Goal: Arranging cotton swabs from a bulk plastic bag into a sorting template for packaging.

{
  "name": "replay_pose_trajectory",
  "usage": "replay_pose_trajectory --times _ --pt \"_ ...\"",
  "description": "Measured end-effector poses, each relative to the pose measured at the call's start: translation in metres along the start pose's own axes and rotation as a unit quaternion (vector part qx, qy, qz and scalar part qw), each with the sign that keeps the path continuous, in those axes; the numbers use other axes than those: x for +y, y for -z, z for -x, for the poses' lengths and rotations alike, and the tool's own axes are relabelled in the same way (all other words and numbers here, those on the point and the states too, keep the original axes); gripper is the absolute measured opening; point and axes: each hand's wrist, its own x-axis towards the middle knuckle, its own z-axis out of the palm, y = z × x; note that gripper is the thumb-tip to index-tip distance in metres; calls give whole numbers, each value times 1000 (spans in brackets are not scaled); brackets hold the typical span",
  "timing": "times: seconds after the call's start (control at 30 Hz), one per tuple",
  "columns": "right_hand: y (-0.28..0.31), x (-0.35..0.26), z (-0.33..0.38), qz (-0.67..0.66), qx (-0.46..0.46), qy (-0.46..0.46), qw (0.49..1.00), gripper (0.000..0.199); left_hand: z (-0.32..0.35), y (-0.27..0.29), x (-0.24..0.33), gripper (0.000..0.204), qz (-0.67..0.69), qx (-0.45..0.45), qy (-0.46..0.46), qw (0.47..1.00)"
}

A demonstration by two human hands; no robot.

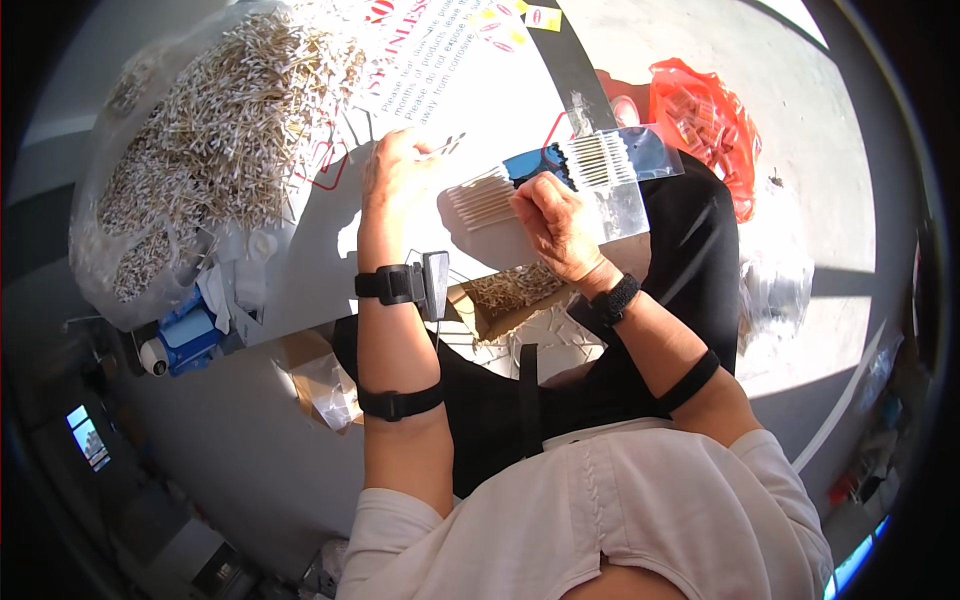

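Note:
My left hand (393, 170) is over the white board (330, 255), its fingers curled and fingertips close together beside small dark marks. Strong glare hides what they hold, if anything. My right hand (557, 225) is closed, thumb against bent fingers, at the lower edge of a clear plastic packet (655, 153) with a blue and black patch. What lies inside its grip is hidden. To its left, a neat row of cotton swabs (480, 203) lies side by side on the board. A second row of swabs (603, 160) shows at the packet, whether inside or on top I cannot tell.
A large clear bag heaped with loose cotton swabs (240, 110) covers the board's left side. An orange-red plastic bag (705, 120) stands beyond the right edge. Small yellow labels (543, 18) lie at the far edge. Below the near edge is a box of swabs (515, 295).

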Motion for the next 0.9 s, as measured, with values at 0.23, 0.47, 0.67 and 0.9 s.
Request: replay_pose_trajectory --times 0.23,0.47,0.67,0.9 --pt "0 0 0 5 7 13 1000 9 0 -6 1 10 -31 34 -8 999" --pt "0 0 -1 2 11 21 1000 9 8 -13 3 6 -62 88 -91 990" --pt "3 2 1 -13 8 -6 1000 8 14 -18 17 5 -75 28 -133 988" --pt "3 6 -3 -194 42 -73 977 20 36 -49 -6 28 258 186 -219 922"
